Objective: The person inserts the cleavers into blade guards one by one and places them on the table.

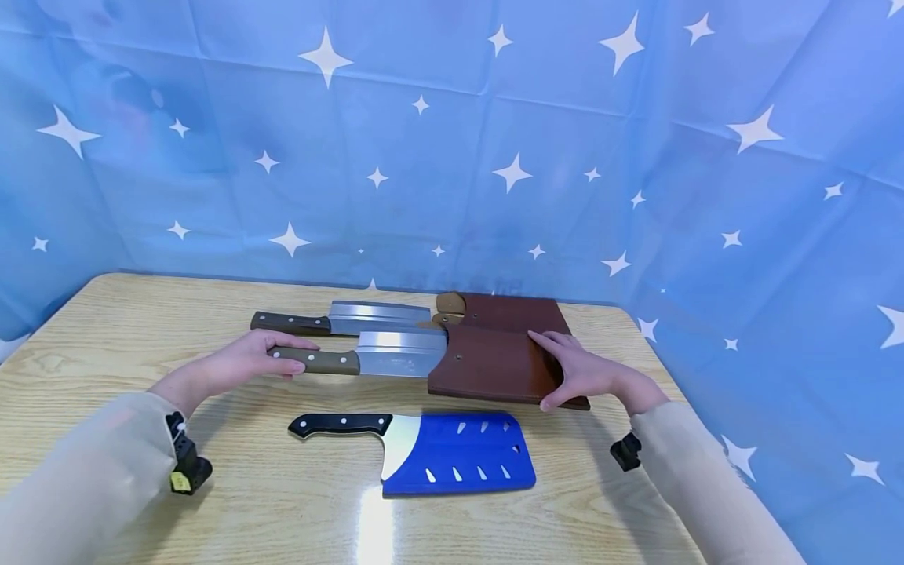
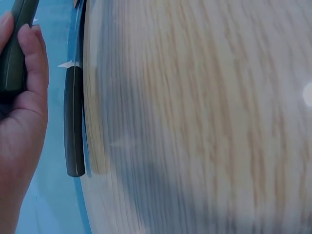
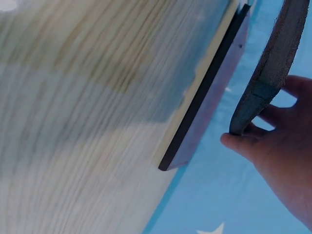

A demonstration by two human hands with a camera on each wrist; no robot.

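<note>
My left hand (image 1: 243,361) grips the riveted brown handle (image 1: 321,361) of a cleaver, whose bare blade (image 1: 399,353) points right. The blade's far end is hidden in the mouth of a brown leather sheath (image 1: 494,365). My right hand (image 1: 582,370) holds that sheath by its right end, thumb at the lower edge. In the right wrist view, the sheath (image 3: 273,63) is seen edge-on, raised off the table. Behind lies a second cleaver (image 1: 374,312) with a dark handle (image 2: 74,122), and to its right another brown sheath (image 1: 519,310) with a tan strap.
Nearer me, a cleaver with a black handle (image 1: 342,424) lies in a blue blade guard (image 1: 466,455) with slots. The pale wooden table (image 1: 233,502) has rounded far corners. Beyond its edge hangs a blue cloth (image 1: 424,141) with white stars.
</note>
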